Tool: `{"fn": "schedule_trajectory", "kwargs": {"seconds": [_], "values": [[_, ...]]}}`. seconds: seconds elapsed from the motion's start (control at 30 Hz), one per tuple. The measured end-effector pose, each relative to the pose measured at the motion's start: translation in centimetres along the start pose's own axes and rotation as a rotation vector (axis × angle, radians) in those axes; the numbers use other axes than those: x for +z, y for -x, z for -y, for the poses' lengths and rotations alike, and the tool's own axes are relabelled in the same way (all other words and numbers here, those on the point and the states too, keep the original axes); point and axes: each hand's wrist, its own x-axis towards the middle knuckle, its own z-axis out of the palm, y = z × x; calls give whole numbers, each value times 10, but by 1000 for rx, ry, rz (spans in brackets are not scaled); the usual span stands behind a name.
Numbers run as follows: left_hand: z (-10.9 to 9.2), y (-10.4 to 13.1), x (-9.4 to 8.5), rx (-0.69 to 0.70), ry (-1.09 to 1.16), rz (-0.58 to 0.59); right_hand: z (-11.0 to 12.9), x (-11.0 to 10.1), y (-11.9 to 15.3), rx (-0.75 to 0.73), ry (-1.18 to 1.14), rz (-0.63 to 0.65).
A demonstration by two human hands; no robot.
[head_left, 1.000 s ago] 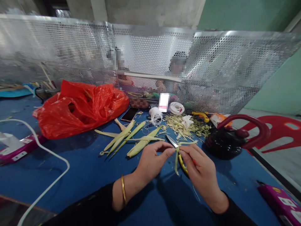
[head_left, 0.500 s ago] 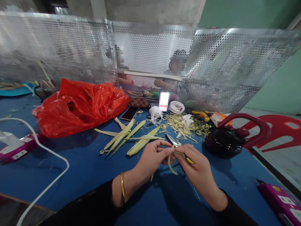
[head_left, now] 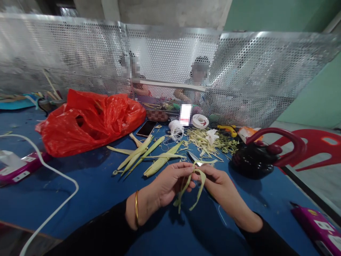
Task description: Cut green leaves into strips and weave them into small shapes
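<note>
Pale green corn husk strips (head_left: 201,186) hang in loops between my two hands over the blue table. My left hand (head_left: 170,183), with a gold bangle at the wrist, pinches the strips between thumb and fingertips. From the other side, my right hand (head_left: 222,185) grips the same strips with thumb and forefinger, and one end sticks out above it. Just beyond the fingers lies a pointed metal blade (head_left: 193,156), perhaps of scissors; its other end is hidden behind my hands. Whole corn husks (head_left: 163,161) lie in front of my left hand.
A red plastic bag (head_left: 93,122) bulges at left. A dark kettle (head_left: 253,160) stands at right. Husk scraps (head_left: 202,140), a string spool (head_left: 176,129), a phone (head_left: 147,128) and a tape roll (head_left: 200,121) lie ahead. A white cable (head_left: 64,174) and purple power strips (head_left: 317,227) flank me.
The husk strips have shifted and now hang in wider loops, with an end poking out above my right hand. The yellow handle near my right hand is now hidden.
</note>
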Motion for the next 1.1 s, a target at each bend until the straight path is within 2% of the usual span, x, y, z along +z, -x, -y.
{"fn": "schedule_trajectory", "kwargs": {"seconds": [0.17,0.3,0.43,0.57,0.73,0.8,0.9,1.1], "values": [[0,2,1,-31,-53,53,-7,-1,2,-214,268,-79],[6,1,3,30,-107,-59,-1,1,2,-299,376,-16],[11,0,6,50,-134,-133,-2,2,1,-270,380,9],[6,1,6,73,-140,-161,-10,1,-3,-207,301,-21],[-4,4,6,137,-123,-160,-3,-1,-2,88,-17,-173],[-5,3,6,145,-109,-163,1,0,-1,168,-137,-143],[-2,2,6,153,-132,-155,1,2,1,162,-147,-85],[2,2,4,118,-247,-187,-4,-1,2,53,77,-193]]}}
